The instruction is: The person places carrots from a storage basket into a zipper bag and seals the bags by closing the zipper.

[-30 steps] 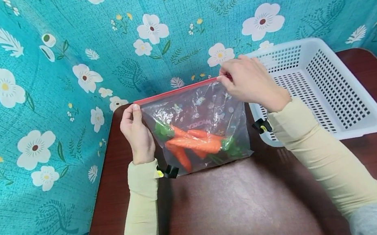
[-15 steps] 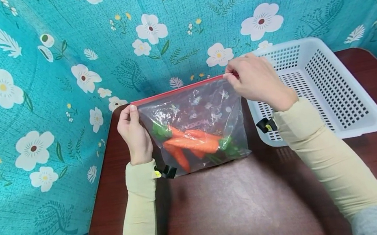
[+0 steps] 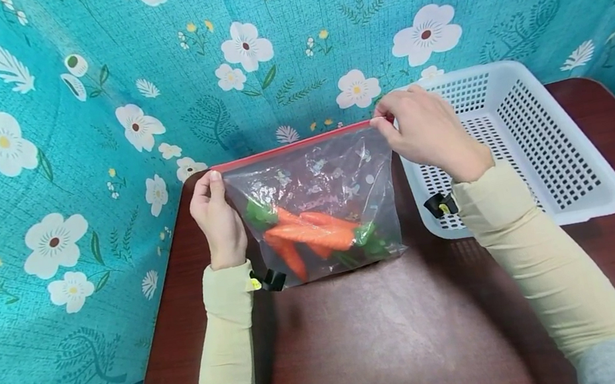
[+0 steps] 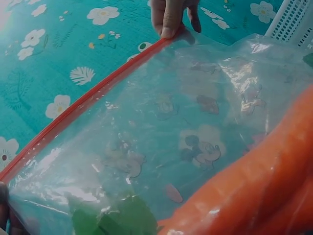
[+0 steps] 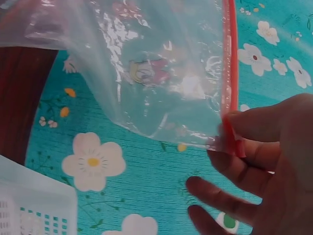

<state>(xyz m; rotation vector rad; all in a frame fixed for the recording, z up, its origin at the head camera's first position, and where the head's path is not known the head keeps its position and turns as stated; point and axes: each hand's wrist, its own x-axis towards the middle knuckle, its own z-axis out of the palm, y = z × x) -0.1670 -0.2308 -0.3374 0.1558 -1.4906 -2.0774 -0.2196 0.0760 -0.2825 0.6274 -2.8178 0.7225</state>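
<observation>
A clear zip bag (image 3: pixel 320 176) with a red top strip and printed cartoon figures stands upright between my hands. Inside it lie several orange carrots (image 3: pixel 314 234) with green tops. My left hand (image 3: pixel 219 219) pinches the bag's upper left corner, thumb in front. At the upper right corner, my right hand (image 3: pixel 427 132) pinches the end of the red strip (image 5: pixel 230 132) between thumb and forefinger. In the right wrist view the other fingers of that hand are spread apart. The strip runs taut from corner to corner in the left wrist view.
A white plastic basket (image 3: pixel 571 143) with a grid of holes stands at the right, partly behind my right forearm. The dark red-brown table (image 3: pixel 379 342) ends at the back against a teal flowered cloth (image 3: pixel 284 41).
My right hand has slid a little to the right along the red strip, to the bag's corner. The left hand has shifted slightly left, and the bag is stretched wider.
</observation>
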